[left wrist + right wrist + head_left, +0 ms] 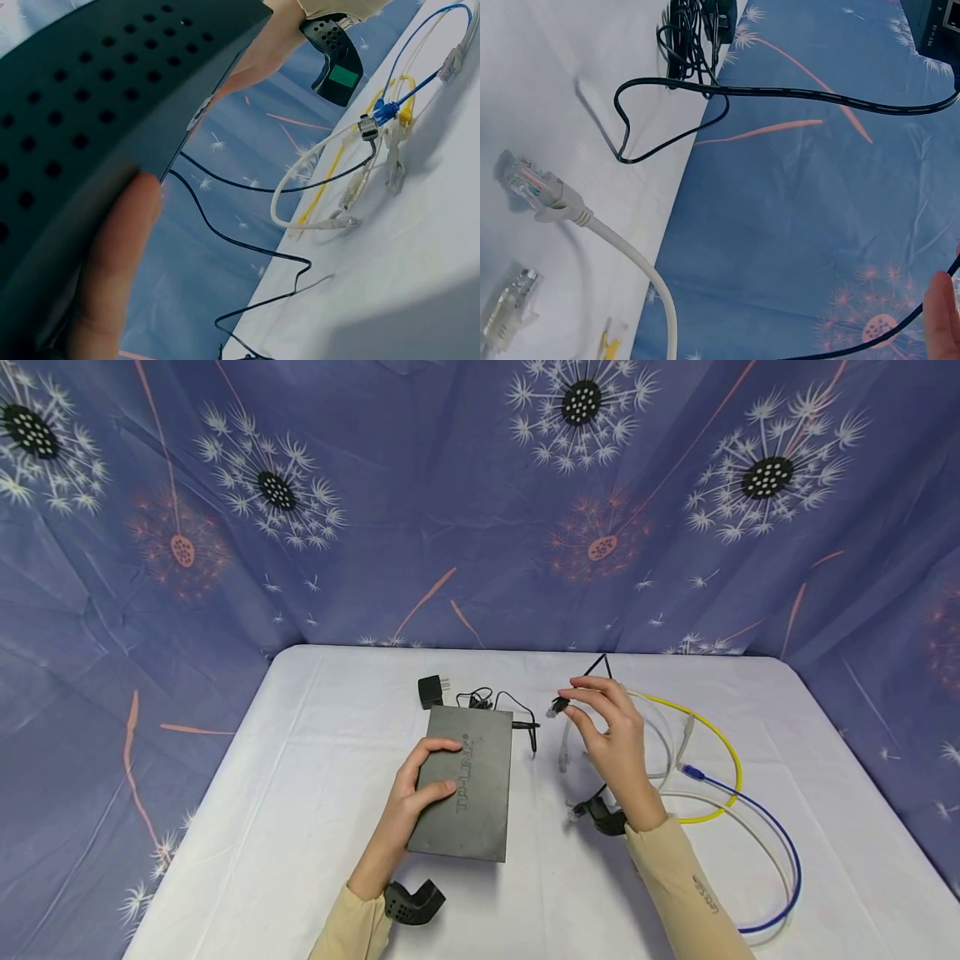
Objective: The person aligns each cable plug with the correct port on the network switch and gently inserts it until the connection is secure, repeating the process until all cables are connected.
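Note:
My left hand (pixel 411 792) grips the left side of a dark grey TP-LINK network switch (pixel 483 814), thumb and a finger lying over its top. The switch is held above the table; in the left wrist view its perforated casing (pixel 90 97) fills the upper left. A power lead's plug (pixel 522 725) sits at its right edge. Right of the switch, my right hand (pixel 613 731) pinches the plug end of a black network cable (pixel 559 704) between thumb and fingers. That plug is apart from the switch. In the right wrist view only a fingertip (pixel 939 319) and black cable (pixel 885 337) show.
A black power adapter (pixel 431 692) lies behind the switch, its cord (pixel 480 697) bundled beside it. On the right lie a yellow cable (pixel 731 752), a blue cable (pixel 791 852) and white cables (pixel 757 839). One white cable plug (pixel 555 195) shows large in the right wrist view.

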